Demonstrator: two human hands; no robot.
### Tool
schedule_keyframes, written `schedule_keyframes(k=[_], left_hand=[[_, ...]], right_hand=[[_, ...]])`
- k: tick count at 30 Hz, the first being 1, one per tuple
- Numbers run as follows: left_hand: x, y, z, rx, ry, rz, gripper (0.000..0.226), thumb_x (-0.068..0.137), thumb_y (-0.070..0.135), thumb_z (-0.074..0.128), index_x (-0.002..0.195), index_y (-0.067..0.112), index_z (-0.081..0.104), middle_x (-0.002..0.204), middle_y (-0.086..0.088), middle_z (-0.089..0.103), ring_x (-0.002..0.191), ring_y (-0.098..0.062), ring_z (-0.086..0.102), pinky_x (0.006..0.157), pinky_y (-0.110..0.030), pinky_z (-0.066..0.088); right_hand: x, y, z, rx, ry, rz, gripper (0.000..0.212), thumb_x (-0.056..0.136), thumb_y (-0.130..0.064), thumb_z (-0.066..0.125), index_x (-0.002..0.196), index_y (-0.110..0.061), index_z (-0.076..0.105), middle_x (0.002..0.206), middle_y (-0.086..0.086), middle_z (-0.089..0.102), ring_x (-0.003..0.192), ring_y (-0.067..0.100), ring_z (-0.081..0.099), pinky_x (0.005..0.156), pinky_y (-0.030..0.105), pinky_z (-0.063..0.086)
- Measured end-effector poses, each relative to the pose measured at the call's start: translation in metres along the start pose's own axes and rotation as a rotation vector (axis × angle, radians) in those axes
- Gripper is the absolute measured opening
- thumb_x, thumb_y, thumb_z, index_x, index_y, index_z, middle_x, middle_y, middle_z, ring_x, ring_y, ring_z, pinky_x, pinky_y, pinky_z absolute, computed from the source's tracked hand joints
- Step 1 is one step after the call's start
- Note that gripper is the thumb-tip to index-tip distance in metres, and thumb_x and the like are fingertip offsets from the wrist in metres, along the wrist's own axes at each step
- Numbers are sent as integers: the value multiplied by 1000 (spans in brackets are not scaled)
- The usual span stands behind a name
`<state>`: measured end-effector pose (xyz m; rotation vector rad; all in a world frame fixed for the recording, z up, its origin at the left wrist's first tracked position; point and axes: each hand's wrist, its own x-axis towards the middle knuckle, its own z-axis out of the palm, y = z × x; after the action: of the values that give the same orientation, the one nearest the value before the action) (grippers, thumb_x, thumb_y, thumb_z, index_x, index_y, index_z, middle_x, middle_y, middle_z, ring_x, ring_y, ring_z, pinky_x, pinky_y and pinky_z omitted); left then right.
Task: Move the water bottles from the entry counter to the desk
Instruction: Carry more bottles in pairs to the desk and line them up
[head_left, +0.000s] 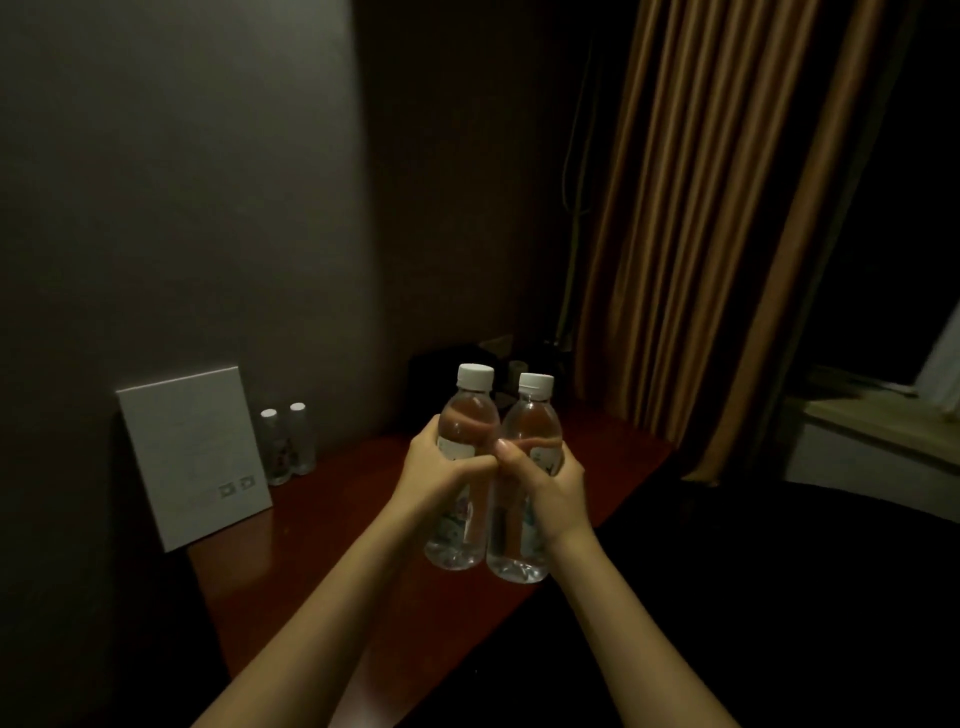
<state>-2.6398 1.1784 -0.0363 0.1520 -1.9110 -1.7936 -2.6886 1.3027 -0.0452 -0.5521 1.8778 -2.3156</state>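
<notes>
— Hands first: what are yours doing?

— Your left hand (441, 470) is wrapped around the left water bottle (460, 467), fingers curled behind its label. Your right hand (545, 480) grips the right water bottle (524, 483) the same way, thumb across the front. The two hands touch knuckle to knuckle between the bottles.

— Where do the bottles sit relative to the white card?

— Both are upright, white caps on top, side by side and touching, to the right of the white card (195, 454) and nearer to you than it. They are over the reddish-brown table (337, 519); whether their bases touch it or hang just above it, you cannot tell in this dim light.

— Anything else by the card?

— Two small clear bottles with white caps (288, 447) stand just beside the card's right edge, against the grey wall (182, 182). The card itself leans on that wall, standing on the table's far left part.

— And farther right?

— Some dark items (467, 358), too dim to name, are at the table's far corner behind your bottles. Beyond them hangs an orange-brown curtain (701, 234), well to the card's right.
</notes>
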Motion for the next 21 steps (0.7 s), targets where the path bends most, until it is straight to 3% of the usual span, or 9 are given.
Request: schedule_keyframes(k=[3, 7, 13, 18, 21], left_hand=[[43, -13, -10, 21, 17, 24, 37, 71, 9, 76, 96, 27, 57, 97, 3, 63, 88, -6, 61, 55, -8, 48], [96, -23, -25, 56, 80, 24, 34, 72, 13, 75, 92, 32, 54, 94, 9, 60, 84, -2, 59, 53, -8, 46], [164, -35, -54, 94, 157, 30, 33, 71, 12, 77, 93, 27, 57, 92, 8, 61, 80, -2, 62, 53, -4, 46], [208, -59, -86, 153, 277, -17, 34, 70, 15, 77, 94, 26, 57, 92, 10, 60, 84, -1, 58, 54, -6, 45], [234, -80, -108, 177, 364, -48, 34, 69, 11, 78, 92, 25, 56, 89, 11, 59, 83, 1, 56, 53, 0, 42]], right_hand=[[46, 14, 14, -8, -32, 9, 38, 75, -19, 74, 108, -8, 61, 99, 11, 69, 86, 19, 69, 63, 20, 54], [106, 25, 37, -34, -77, 13, 36, 76, -21, 74, 107, -9, 61, 100, 11, 67, 91, 24, 67, 71, 28, 55], [181, 43, 74, -45, -148, 16, 35, 76, -26, 73, 105, -13, 61, 100, 9, 67, 91, 21, 66, 68, 24, 52], [235, 73, 112, -42, -248, 65, 38, 74, -28, 74, 107, -16, 60, 106, 12, 66, 98, 25, 65, 87, 43, 55], [269, 99, 139, -49, -325, 112, 36, 73, -31, 75, 103, -21, 59, 106, 10, 65, 98, 25, 65, 88, 49, 54]])
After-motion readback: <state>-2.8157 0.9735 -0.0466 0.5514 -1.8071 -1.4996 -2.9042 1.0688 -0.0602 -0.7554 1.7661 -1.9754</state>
